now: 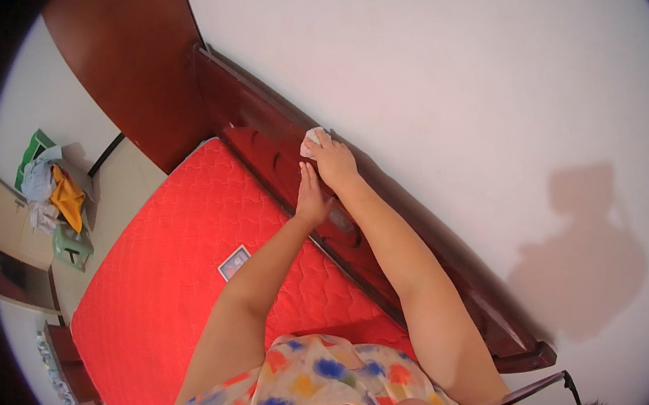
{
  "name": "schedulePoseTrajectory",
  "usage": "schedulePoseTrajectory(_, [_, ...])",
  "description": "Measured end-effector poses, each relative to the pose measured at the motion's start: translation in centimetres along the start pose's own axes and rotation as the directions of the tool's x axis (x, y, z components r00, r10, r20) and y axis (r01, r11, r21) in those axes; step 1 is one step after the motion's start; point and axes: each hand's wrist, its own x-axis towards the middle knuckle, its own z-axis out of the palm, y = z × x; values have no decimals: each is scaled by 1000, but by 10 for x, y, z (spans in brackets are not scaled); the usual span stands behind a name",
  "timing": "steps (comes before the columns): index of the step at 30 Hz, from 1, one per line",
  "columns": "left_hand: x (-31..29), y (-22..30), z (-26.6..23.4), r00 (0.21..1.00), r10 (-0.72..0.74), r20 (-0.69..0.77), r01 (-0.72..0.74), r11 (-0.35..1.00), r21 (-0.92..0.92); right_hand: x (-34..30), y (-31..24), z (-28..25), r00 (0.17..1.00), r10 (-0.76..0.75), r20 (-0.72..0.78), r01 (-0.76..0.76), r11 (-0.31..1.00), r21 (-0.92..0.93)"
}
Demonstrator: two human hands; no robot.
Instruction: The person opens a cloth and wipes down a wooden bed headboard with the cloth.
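A crumpled white cloth or tissue (307, 148) is pressed against the dark red, glossy headboard (252, 104) near its upper edge. My right hand (335, 162) holds it there, fingers bent over it. Just below and to the left, my left hand (312, 200) rests against the headboard's face with its fingers stretched out and nothing in them. The bed's red quilted mattress (156, 242) lies along the headboard. On the mattress, left of my left forearm, is a small flat rectangular item (233, 263) with a pale border.
A tall reddish-brown wooden panel (131, 65) rises at the headboard's far end. The white wall (470, 95) runs close behind the headboard. Farther left, clothes (66, 198) hang in a heap near a green stool (72, 247). A brown cabinet (70, 363) stands beyond the mattress.
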Motion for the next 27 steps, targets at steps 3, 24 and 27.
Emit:
schedulePoseTrajectory(3, [0, -4, 2, 999, 30, -21, -29, 999, 43, -13, -2, -9, 996, 80, 32, -81, 997, 19])
schedulePoseTrajectory(24, [-145, -127, -3, 921, -123, 370, 275, 877, -393, -219, -13, -112, 958, 265, -107, -286, 879, -382])
schedulePoseTrajectory(27, [-158, -126, -14, 908, -190, 374, 319, 891, -324, -233, -9, -101, 974, 193, -115, -225, 842, -490])
